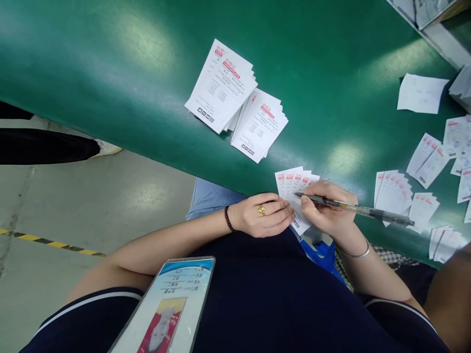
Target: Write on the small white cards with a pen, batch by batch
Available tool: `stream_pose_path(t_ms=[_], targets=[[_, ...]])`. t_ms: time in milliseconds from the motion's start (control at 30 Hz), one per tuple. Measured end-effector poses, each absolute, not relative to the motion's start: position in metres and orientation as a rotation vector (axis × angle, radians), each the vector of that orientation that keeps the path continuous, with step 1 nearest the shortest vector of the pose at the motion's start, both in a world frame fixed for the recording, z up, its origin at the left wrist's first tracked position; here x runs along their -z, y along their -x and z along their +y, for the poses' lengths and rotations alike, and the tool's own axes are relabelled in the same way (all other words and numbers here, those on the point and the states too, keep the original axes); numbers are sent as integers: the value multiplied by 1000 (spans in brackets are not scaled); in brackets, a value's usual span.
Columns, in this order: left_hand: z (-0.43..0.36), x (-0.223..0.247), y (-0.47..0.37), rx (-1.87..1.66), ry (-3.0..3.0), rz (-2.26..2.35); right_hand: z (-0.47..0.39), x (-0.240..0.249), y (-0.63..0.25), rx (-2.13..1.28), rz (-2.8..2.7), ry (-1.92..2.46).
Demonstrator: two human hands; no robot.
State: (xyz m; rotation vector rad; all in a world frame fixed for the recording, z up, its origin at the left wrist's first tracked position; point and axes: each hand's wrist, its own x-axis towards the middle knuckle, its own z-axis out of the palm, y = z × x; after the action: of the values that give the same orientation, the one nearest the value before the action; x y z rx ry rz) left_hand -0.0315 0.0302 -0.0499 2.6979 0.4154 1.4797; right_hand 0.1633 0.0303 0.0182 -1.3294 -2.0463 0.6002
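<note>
Your left hand [263, 215] holds card fan [292, 177] by edge of green table [331, 63]; right hand [333, 218] pinches pen [368, 211], tip near cards. Big pile [224, 90] and smaller pile [261, 127] lie apart, untouched. Can't tell which cards have pen marks.

table [316, 63]: green | certificates [290, 182]: white, red headings | floor tape [55, 243]: yellow-black stripes (rather waspish) | shirt [257, 299]: navy
</note>
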Motion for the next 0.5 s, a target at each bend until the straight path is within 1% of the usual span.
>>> stream_pose_path(t_ms=[500], targets=[[30,50,31,-1502,-2680,443,32,-19,-160,-563,-2074,1314]])
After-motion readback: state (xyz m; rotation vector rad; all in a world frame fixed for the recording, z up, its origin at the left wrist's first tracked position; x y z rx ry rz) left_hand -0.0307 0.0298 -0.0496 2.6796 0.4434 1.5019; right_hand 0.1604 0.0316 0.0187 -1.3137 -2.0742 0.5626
